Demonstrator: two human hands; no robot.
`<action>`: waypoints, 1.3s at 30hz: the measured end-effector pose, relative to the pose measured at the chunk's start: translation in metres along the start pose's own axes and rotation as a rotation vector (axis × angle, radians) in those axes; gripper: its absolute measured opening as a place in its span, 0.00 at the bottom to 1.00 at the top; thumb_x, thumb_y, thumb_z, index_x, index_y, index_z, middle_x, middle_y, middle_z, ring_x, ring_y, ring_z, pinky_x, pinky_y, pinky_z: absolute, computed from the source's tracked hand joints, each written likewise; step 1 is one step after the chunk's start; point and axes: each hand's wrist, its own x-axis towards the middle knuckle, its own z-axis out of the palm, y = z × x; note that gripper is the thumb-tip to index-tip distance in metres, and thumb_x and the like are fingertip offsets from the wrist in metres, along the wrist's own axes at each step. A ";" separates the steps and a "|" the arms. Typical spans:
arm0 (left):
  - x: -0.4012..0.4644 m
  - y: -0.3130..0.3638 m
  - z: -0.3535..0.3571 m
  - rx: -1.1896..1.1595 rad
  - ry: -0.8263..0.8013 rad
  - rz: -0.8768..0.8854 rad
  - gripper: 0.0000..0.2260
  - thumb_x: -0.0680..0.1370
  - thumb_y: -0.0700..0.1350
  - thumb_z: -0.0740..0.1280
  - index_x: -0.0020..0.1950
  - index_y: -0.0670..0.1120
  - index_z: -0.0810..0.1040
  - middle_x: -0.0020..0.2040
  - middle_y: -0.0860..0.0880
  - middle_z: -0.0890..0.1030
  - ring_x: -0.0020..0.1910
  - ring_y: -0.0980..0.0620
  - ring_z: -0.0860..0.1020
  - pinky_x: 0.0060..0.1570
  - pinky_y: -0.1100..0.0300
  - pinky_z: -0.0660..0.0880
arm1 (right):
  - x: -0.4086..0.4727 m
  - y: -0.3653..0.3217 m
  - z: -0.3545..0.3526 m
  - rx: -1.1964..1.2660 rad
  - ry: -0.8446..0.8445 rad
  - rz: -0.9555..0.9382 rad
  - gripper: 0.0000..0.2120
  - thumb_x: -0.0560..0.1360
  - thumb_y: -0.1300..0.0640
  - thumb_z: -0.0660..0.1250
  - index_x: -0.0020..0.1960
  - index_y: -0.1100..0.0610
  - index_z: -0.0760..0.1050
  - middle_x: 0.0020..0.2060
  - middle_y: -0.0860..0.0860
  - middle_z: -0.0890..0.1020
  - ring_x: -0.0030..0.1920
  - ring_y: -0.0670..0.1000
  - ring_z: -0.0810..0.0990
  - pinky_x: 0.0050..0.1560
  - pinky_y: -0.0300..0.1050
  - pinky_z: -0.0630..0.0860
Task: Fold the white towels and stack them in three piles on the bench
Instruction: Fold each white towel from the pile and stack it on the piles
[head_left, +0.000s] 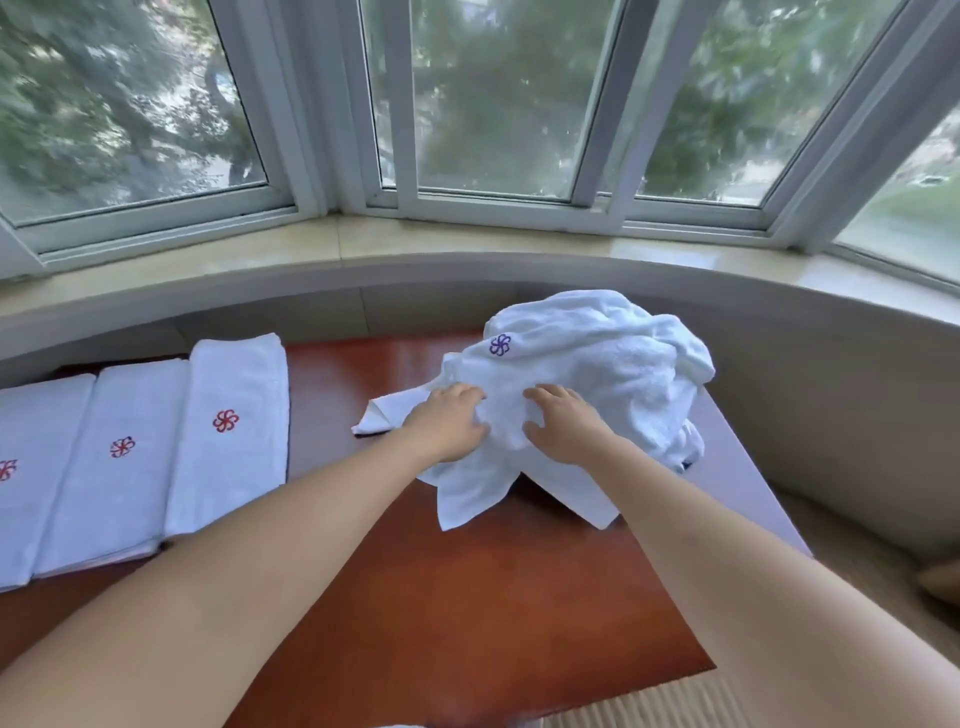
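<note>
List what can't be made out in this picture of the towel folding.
- Head view: how many towels are in the heap; its folds cover each other.
- Leftmost pile: cut off by the left edge, logo partly out of frame.
- How many towels each pile holds: seen from above, layers hidden.
- Fingertips of the left hand and right hand: sunk in cloth, so the grip is unclear.
- Bench under the heap: covered.

Bench reddish-brown, glossy. Folded towels white, each with red pinwheel-flower logo. Towel heap white, purple pinwheel-flower logo. Sill cream-beige. Window frames white; green foliage behind the glass.
</note>
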 end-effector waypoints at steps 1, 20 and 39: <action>0.004 0.016 0.003 -0.003 0.000 -0.015 0.26 0.81 0.54 0.64 0.78 0.51 0.65 0.78 0.50 0.65 0.77 0.45 0.63 0.70 0.44 0.68 | -0.003 0.019 -0.005 0.002 -0.007 0.004 0.29 0.82 0.48 0.61 0.81 0.50 0.59 0.80 0.49 0.61 0.80 0.55 0.58 0.76 0.52 0.61; 0.127 0.127 0.032 -0.058 0.043 -0.174 0.25 0.83 0.52 0.62 0.79 0.51 0.63 0.77 0.47 0.67 0.69 0.44 0.73 0.59 0.50 0.76 | 0.050 0.177 -0.056 0.098 0.048 0.064 0.30 0.78 0.57 0.63 0.79 0.50 0.63 0.77 0.47 0.63 0.71 0.56 0.71 0.55 0.52 0.78; 0.157 0.125 0.036 -0.024 0.182 -0.157 0.07 0.79 0.49 0.66 0.53 0.50 0.71 0.56 0.54 0.76 0.49 0.48 0.77 0.35 0.54 0.70 | 0.076 0.188 -0.084 0.196 0.271 0.095 0.05 0.77 0.55 0.67 0.52 0.50 0.78 0.50 0.48 0.79 0.49 0.52 0.79 0.45 0.50 0.79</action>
